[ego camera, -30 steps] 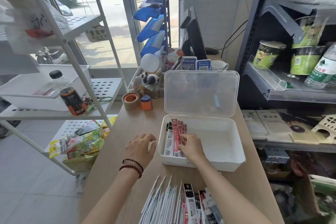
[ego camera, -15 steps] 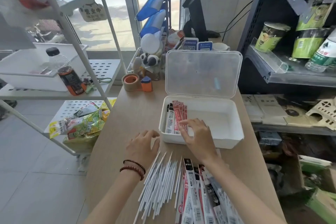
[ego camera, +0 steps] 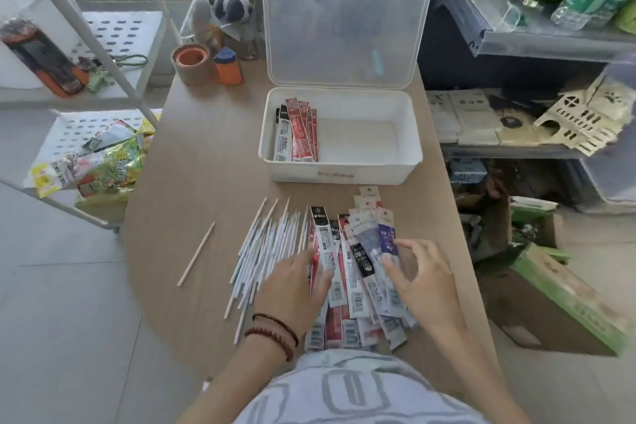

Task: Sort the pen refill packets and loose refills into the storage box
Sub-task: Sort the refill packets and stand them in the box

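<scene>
- Thin beige loose refill (ego camera: 196, 253) lying alone near wooden table's (ego camera: 206, 165) left edge.
- Left hand (ego camera: 292, 286) resting flat, fingers together, on white loose refills (ego camera: 272, 244) and plastic refill packets (ego camera: 354, 286).
- Right hand (ego camera: 423, 282) spreading fingers over packets.
- Open white plastic storage box (ego camera: 344, 175) sitting beyond, bare strip between.

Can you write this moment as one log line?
left hand on packet pile | right hand open above it | storage box open, partly filled | loose refills on table
</scene>
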### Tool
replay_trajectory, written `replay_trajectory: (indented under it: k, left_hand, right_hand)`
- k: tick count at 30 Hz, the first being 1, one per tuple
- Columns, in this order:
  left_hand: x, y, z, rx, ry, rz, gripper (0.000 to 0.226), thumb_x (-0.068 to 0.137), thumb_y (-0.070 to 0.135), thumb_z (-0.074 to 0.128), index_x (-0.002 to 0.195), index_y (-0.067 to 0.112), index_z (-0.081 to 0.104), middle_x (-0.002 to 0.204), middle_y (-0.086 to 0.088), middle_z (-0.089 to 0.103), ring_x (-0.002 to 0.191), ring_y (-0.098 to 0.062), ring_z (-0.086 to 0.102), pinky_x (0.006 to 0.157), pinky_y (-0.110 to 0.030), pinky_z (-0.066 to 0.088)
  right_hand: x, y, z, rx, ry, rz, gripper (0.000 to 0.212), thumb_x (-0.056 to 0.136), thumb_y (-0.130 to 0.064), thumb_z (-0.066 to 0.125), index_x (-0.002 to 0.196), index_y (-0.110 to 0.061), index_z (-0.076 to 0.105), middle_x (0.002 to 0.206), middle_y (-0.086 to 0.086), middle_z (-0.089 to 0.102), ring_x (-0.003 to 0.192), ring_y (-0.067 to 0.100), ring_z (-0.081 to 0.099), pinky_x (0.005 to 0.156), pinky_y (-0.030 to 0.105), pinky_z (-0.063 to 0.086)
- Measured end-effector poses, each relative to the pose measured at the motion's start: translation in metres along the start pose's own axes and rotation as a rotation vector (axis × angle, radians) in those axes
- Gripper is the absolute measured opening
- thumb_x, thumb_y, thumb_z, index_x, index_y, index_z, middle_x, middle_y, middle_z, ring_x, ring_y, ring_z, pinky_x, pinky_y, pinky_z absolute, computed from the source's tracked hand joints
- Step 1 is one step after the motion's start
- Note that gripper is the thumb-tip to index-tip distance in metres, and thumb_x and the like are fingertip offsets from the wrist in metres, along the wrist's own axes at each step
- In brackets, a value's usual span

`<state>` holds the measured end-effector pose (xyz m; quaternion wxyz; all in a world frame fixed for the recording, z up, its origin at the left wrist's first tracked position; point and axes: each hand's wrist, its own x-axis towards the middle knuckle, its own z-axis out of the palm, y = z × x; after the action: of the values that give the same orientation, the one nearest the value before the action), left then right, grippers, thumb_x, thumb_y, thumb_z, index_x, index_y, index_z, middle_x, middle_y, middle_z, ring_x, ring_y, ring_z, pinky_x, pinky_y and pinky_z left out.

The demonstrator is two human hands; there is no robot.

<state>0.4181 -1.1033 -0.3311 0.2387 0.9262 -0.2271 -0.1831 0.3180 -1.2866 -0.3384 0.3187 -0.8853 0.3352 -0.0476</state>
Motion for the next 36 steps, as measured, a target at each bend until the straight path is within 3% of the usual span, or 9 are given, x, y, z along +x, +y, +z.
replay_trajectory:
  k: [5,9,16,21,24,27,29,32,36]
  left_hand:
    - [-0.003,0.012,0.004,0.023,-0.073,0.011,0.054,0.093,0.051,0.042,0.135,0.018,0.044,0.137,0.003,0.048,0.126,-0.011,0.042,0.103,-0.023,0.034]
    - [-0.007,0.013,0.008,0.020,-0.134,-0.025,0.056,0.091,0.048,0.046,0.140,0.022,0.036,0.147,0.000,0.033,0.135,-0.015,0.031,0.109,-0.028,0.030]
    - [-0.006,0.022,0.008,0.071,-0.132,-0.018,0.050,0.091,0.051,0.045,0.134,0.026,0.039,0.129,0.003,0.053,0.123,-0.017,0.039,0.096,-0.030,0.040]
    - [-0.004,0.034,0.014,-0.049,-0.091,-0.078,0.064,0.084,0.054,0.054,0.136,0.027,0.028,0.109,-0.002,0.061,0.100,-0.021,0.057,0.086,-0.035,0.051]
    - [0.001,0.035,0.018,-0.161,-0.089,-0.149,0.077,0.077,0.059,0.059,0.136,0.033,0.019,0.118,0.003,0.060,0.089,-0.016,0.064,0.078,-0.037,0.056]
    - [0.008,0.035,0.021,-0.308,-0.083,-0.231,0.084,0.079,0.047,0.066,0.143,0.019,0.018,0.121,0.006,0.058,0.094,-0.009,0.061,0.080,-0.026,0.052]
    - [0.013,0.038,0.023,-0.391,-0.109,-0.280,0.071,0.080,0.037,0.070,0.136,0.015,0.033,0.110,0.008,0.061,0.088,-0.004,0.058,0.072,-0.016,0.048]
    - [0.020,0.040,0.029,-0.374,-0.129,-0.298,0.048,0.077,0.042,0.072,0.114,0.017,0.053,0.098,0.007,0.066,0.081,-0.006,0.062,0.064,-0.019,0.051]
    - [0.024,0.043,0.031,-0.345,-0.121,-0.264,0.029,0.080,0.039,0.070,0.098,0.022,0.056,0.093,0.011,0.064,0.073,0.000,0.058,0.058,-0.015,0.046]
  right_hand:
    - [-0.010,0.002,0.007,-0.027,-0.066,0.021,0.053,0.085,-0.054,0.062,0.130,-0.027,0.050,0.123,-0.009,0.048,0.118,0.008,0.044,0.098,0.027,0.039]
    - [-0.007,-0.004,0.007,-0.041,-0.092,0.015,0.059,0.085,-0.053,0.063,0.135,-0.025,0.045,0.129,-0.004,0.047,0.122,0.012,0.043,0.099,0.031,0.041]
    - [-0.002,-0.003,0.008,-0.066,-0.144,-0.003,0.067,0.084,-0.056,0.062,0.140,-0.030,0.036,0.134,-0.009,0.042,0.125,0.007,0.040,0.092,0.022,0.036]
    - [-0.002,-0.001,0.010,-0.052,-0.113,-0.007,0.067,0.083,-0.054,0.064,0.139,-0.028,0.038,0.134,-0.008,0.043,0.124,0.007,0.040,0.093,0.021,0.037]
    - [-0.001,-0.001,0.011,-0.028,-0.106,0.005,0.068,0.082,-0.054,0.066,0.138,-0.027,0.039,0.134,-0.007,0.044,0.123,0.008,0.043,0.095,0.025,0.042]
    - [0.000,-0.001,0.010,-0.004,-0.104,0.024,0.069,0.081,-0.054,0.067,0.138,-0.027,0.039,0.136,-0.007,0.043,0.122,0.008,0.044,0.095,0.025,0.042]
    - [0.000,-0.001,0.011,0.004,-0.103,0.025,0.070,0.080,-0.056,0.067,0.138,-0.027,0.040,0.136,-0.007,0.045,0.120,0.007,0.046,0.097,0.026,0.044]
    - [-0.001,-0.003,0.011,0.005,-0.104,0.023,0.071,0.079,-0.059,0.065,0.138,-0.027,0.040,0.134,-0.008,0.047,0.115,0.007,0.050,0.096,0.025,0.046]
    - [-0.002,-0.006,0.007,0.017,-0.092,0.036,0.070,0.079,-0.058,0.067,0.137,-0.027,0.043,0.132,-0.008,0.051,0.110,0.006,0.054,0.092,0.023,0.046]
